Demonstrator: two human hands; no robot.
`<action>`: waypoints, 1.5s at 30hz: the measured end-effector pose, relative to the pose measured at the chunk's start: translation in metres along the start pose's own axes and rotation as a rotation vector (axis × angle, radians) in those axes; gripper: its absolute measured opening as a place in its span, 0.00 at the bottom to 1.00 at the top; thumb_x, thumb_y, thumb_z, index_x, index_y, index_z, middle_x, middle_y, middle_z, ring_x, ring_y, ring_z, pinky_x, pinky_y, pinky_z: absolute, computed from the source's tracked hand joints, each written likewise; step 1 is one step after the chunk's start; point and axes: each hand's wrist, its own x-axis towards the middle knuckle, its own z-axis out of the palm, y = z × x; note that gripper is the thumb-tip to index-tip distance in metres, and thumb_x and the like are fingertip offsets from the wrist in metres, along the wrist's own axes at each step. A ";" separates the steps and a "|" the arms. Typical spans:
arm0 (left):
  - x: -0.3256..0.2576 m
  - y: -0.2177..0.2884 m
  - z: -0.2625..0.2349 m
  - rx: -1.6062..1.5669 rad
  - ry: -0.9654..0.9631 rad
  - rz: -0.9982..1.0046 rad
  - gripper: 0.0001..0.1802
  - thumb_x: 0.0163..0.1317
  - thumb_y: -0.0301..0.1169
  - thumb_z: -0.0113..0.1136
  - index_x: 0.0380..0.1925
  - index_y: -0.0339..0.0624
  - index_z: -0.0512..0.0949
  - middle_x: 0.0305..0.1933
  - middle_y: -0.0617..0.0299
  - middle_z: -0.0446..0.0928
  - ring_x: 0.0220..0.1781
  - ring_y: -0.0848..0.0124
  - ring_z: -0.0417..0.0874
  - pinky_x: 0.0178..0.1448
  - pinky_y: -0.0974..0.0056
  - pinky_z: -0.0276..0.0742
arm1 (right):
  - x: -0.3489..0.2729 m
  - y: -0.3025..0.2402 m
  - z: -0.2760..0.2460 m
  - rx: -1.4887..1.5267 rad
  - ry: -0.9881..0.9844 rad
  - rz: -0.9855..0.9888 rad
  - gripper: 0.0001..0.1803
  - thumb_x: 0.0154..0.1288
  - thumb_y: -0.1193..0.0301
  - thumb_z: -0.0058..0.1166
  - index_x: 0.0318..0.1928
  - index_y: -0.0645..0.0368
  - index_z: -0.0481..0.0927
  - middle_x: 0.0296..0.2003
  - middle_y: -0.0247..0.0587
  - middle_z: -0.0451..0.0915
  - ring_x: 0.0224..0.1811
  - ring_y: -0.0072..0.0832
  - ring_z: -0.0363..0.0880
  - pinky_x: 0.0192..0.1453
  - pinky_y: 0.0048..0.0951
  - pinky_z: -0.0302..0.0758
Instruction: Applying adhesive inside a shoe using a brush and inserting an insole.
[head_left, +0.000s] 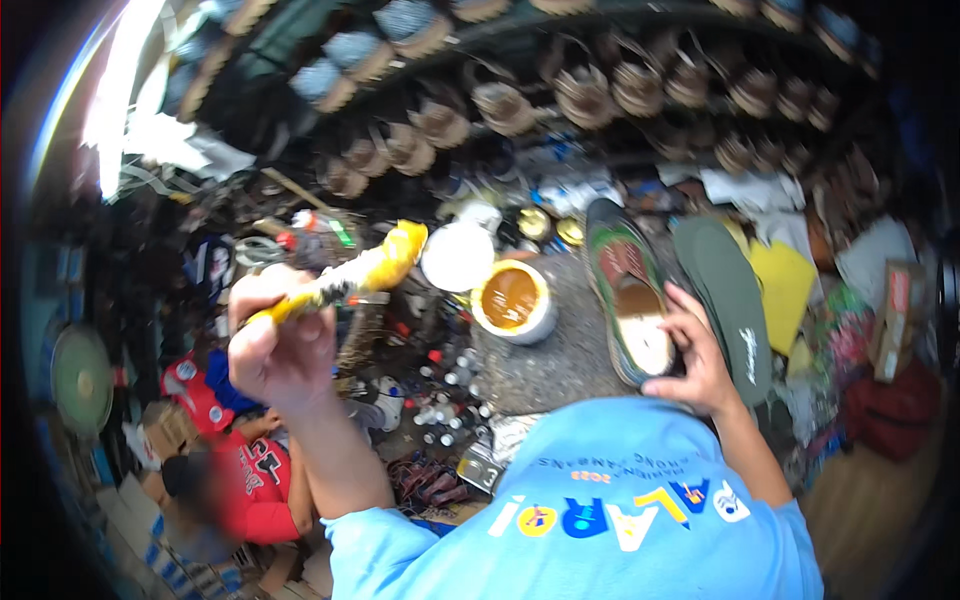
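Observation:
Raised at the left, my left hand is closed round the handle of a glue brush, whose head is thick with yellow glue. A white tub of amber glue stands on the dark work block to the right of the brush. My right hand grips the heel of a green and dark shoe with brown laces and a pale inside. The shoe's toe points away from me. Just right of it lie grey-green insoles, one overlapping another.
The stone-like block carries the tub. A white round lid and small tins sit beyond it. Several small bottles crowd its left side. Racks of shoes line the back. Another person in red is at the lower left.

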 end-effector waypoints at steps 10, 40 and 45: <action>-0.035 -0.126 0.137 0.809 -0.549 -0.002 0.08 0.54 0.20 0.71 0.36 0.34 0.86 0.27 0.55 0.83 0.23 0.67 0.83 0.28 0.64 0.76 | -0.002 0.008 -0.005 -0.049 0.053 0.093 0.40 0.36 0.67 0.91 0.51 0.51 0.79 0.77 0.53 0.63 0.71 0.36 0.74 0.70 0.36 0.75; -0.025 -0.193 0.142 0.824 -0.556 -0.238 0.06 0.56 0.23 0.66 0.33 0.32 0.86 0.30 0.49 0.83 0.34 0.53 0.87 0.41 0.55 0.81 | 0.001 0.002 -0.007 0.004 0.028 0.052 0.43 0.34 0.67 0.92 0.53 0.52 0.79 0.76 0.54 0.64 0.77 0.44 0.69 0.74 0.42 0.75; -0.021 -0.167 0.145 0.847 -0.615 -0.211 0.04 0.57 0.22 0.69 0.31 0.32 0.86 0.27 0.50 0.83 0.28 0.57 0.87 0.35 0.58 0.81 | 0.001 0.000 -0.005 0.008 0.052 0.064 0.42 0.33 0.65 0.93 0.53 0.51 0.80 0.76 0.54 0.64 0.75 0.44 0.73 0.72 0.41 0.77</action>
